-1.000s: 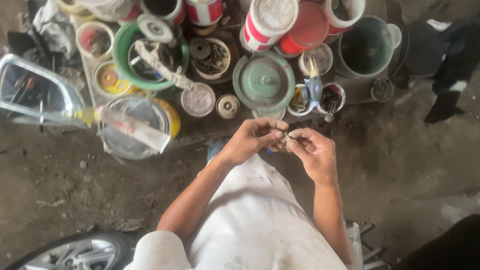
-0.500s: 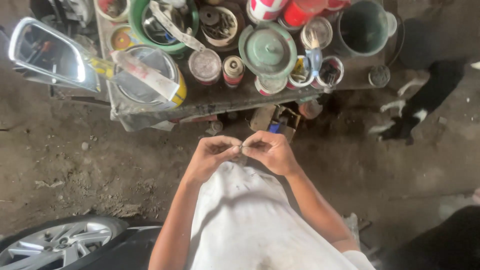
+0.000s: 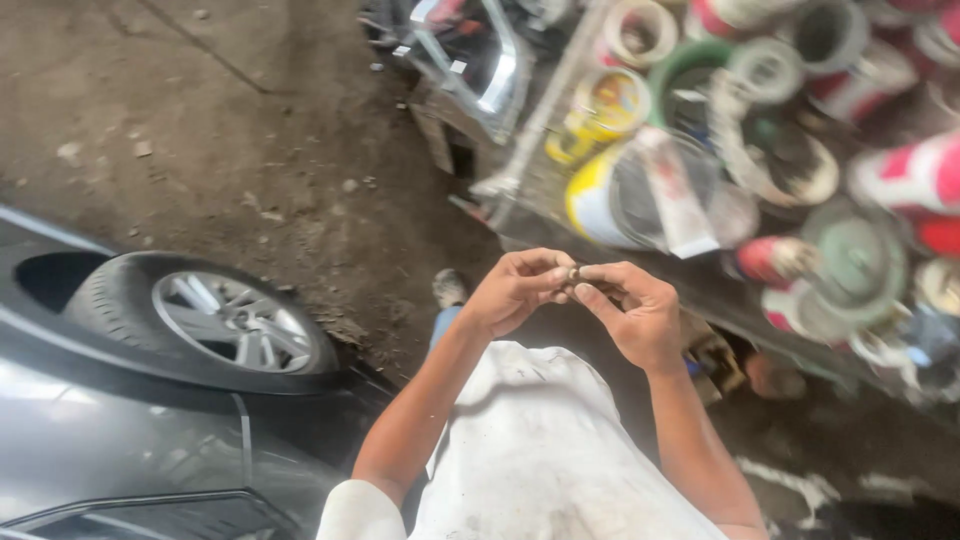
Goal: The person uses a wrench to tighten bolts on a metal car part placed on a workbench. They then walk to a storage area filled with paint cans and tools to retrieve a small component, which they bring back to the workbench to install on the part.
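Hands, left (image 3: 515, 290) and right (image 3: 635, 310), still pinch small part (image 3: 575, 275); car wheel (image 3: 235, 320) nearer.

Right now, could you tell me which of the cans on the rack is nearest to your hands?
The yellow can, with a strip lying across its open top. It sits at the rack's near edge, just above the left hand and right hand; the red-and-white ones stand farther right.
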